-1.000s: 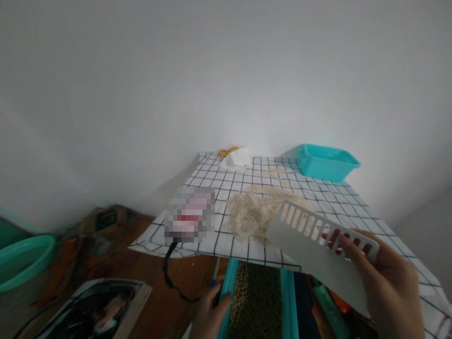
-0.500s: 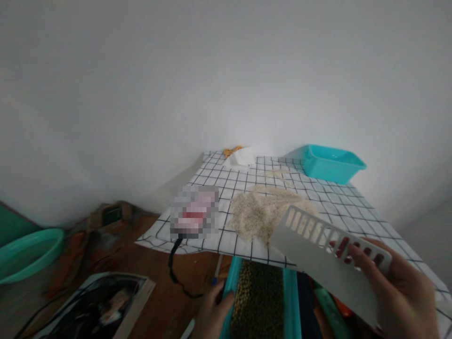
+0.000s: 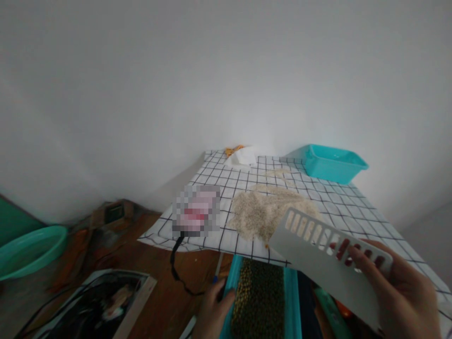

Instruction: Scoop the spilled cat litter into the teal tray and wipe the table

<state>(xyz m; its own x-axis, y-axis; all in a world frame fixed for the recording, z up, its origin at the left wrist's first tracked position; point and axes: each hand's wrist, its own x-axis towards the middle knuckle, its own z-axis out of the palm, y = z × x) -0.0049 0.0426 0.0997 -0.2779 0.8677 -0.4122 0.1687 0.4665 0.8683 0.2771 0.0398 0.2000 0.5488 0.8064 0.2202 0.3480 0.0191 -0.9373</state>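
Note:
My right hand [image 3: 399, 282] is wrapped around the slotted top of a flat white plastic scraper [image 3: 325, 259], which is tilted over the front edge of the cloth. Just beyond the scraper's left end lies a spread pile of pale grain [image 3: 268, 212]. My left hand [image 3: 214, 308] grips the left side of a turquoise tub [image 3: 292, 301], thumb over its rim. Inside the tub are dark green beans [image 3: 261, 301], with a band of yellowish ones [image 3: 243, 292] along the left. The near end of the tub is cut off by the frame.
A white checked cloth [image 3: 353, 212] covers the table. Toward the back right stands another turquoise tub [image 3: 330, 165]; white tissue [image 3: 243, 157] lies at the back. A blurred pink object [image 3: 197, 212] with a black strap rests at left. On the floor is a green basin [image 3: 33, 252].
Both hands, the scraper and the tub of beans stay nearly where they were. The whole view has shifted very slightly.

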